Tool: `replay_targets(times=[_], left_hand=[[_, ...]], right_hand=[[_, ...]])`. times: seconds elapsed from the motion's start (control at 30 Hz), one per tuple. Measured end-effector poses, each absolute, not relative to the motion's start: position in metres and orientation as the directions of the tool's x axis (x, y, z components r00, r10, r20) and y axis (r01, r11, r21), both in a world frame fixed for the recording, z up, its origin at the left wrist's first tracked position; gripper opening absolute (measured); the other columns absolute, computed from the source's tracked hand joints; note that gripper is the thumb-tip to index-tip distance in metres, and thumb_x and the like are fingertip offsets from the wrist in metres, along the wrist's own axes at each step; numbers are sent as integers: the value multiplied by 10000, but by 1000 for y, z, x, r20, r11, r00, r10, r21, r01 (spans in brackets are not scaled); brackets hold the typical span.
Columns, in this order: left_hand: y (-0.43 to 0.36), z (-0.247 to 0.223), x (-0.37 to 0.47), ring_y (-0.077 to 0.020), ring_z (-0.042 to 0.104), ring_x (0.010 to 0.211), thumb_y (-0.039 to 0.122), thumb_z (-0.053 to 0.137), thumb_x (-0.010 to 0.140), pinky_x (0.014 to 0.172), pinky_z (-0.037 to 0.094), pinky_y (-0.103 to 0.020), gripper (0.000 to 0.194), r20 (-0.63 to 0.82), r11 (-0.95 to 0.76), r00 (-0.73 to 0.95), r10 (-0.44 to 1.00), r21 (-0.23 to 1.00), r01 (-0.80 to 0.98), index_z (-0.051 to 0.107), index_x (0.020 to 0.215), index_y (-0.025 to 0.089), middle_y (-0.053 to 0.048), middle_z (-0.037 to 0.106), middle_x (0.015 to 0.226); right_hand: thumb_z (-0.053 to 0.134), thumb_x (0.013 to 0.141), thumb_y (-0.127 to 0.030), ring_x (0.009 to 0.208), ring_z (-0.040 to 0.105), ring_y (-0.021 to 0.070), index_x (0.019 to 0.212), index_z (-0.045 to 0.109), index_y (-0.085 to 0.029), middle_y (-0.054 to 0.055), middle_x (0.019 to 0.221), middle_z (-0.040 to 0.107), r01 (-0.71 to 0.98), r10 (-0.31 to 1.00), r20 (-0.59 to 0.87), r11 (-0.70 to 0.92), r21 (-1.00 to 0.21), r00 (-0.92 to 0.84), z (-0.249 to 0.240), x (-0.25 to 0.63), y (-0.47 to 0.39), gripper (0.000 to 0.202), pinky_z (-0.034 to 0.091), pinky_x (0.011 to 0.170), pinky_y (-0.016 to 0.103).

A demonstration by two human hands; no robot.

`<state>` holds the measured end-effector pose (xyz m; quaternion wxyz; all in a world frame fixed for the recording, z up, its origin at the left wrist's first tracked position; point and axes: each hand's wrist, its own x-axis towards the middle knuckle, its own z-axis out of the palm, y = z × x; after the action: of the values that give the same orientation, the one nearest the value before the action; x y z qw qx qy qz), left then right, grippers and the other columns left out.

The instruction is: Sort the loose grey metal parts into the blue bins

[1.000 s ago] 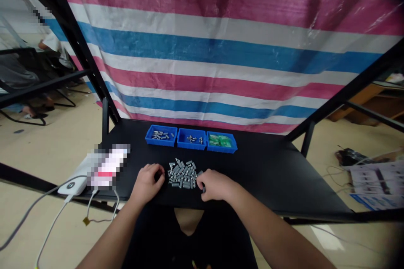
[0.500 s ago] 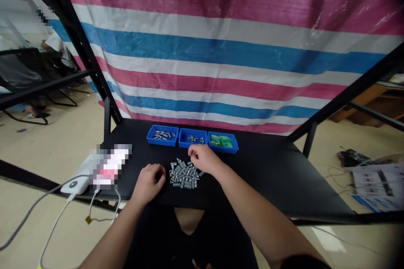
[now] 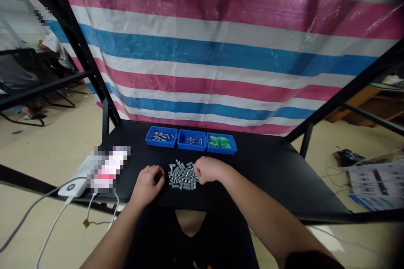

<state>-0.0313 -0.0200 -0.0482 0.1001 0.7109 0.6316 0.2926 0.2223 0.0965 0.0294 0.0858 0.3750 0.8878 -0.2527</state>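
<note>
1. The pile of grey metal pieces (image 3: 182, 175) is lying on the black table (image 3: 268, 180), on the near side of the middle blue bin (image 3: 192, 147).
2. Nearer to the pile is the right hand (image 3: 206, 170), which is hanging nearside and slightly right of the middle bin, overlapping the pile's right edge in view.
3. The left hand (image 3: 149, 181) is resting nearside and left of that bin, just beside the pile, so the pile is sitting between both hands.
4. The left fingers are curling loosely; the right ones are bending inward. I cannot tell whether either is grasping a piece.
5. The pieces are pointing many ways, sharing no long axis; a few nearside ones are lying roughly parallel to the bin's front wall.
</note>
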Motion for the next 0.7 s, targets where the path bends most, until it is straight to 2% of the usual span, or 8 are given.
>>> replay_targets(times=[0.07,0.13,0.2,0.27,0.33,0.4,0.53,0.7], left_hand=[[-20,-48,-31,-226,592,821,236,560,858,790,452,-355,58,295,-184,30,955,512,839,618,865,233,-32,662,831],[-21,-47,-31,-225,593,819,238,558,861,784,451,-353,58,296,-185,30,955,513,838,616,867,234,-31,658,828],[-21,-46,-31,-224,590,809,234,557,859,772,448,-350,59,295,-183,28,955,513,838,616,865,236,-27,653,817],[-21,-46,-31,-223,585,806,231,558,857,770,445,-349,60,292,-181,27,956,516,837,617,863,236,-25,650,811],[-20,-47,-31,-223,583,817,231,560,858,781,444,-351,56,285,-178,27,958,520,836,615,865,237,-23,653,818],[-20,-48,-31,-222,581,822,230,564,860,791,441,-353,51,278,-173,26,960,520,836,614,867,237,-21,656,827],[-20,-48,-31,-219,584,817,226,565,859,801,435,-355,55,278,-173,26,960,519,837,617,871,240,-17,663,831],[-19,-49,-31,-219,582,818,232,562,860,786,424,-347,55,281,-175,26,959,520,836,614,871,242,-17,662,830]], right_hand=[[745,645,-88,640,601,113,773,702,-192,-17,741,670,615,678,-104,579,-535,-728,39,202,106,171,445,613,210],[716,726,-125,705,636,111,963,707,-173,29,922,703,563,776,115,543,-623,-621,45,186,113,242,485,674,214],[727,737,-154,696,638,112,1056,690,-156,66,1022,699,580,824,182,516,-630,-536,45,180,116,322,502,695,233],[717,730,-139,685,636,120,1014,702,-163,59,986,707,620,824,157,521,-586,-544,41,185,115,285,496,701,242],[660,740,-93,702,644,133,902,714,-179,30,861,715,660,816,107,530,-532,-569,33,199,111,191,474,700,238],[616,737,-65,697,647,136,827,709,-195,0,751,706,688,805,26,524,-502,-593,25,216,104,184,448,672,227],[658,702,-101,642,638,119,823,706,-216,-32,736,715,680,728,-161,505,-532,-667,12,244,90,173,404,589,198],[688,735,-161,630,633,108,845,723,-223,-36,717,709,644,654,-215,534,-548,-726,1,251,82,131,399,599,192]])
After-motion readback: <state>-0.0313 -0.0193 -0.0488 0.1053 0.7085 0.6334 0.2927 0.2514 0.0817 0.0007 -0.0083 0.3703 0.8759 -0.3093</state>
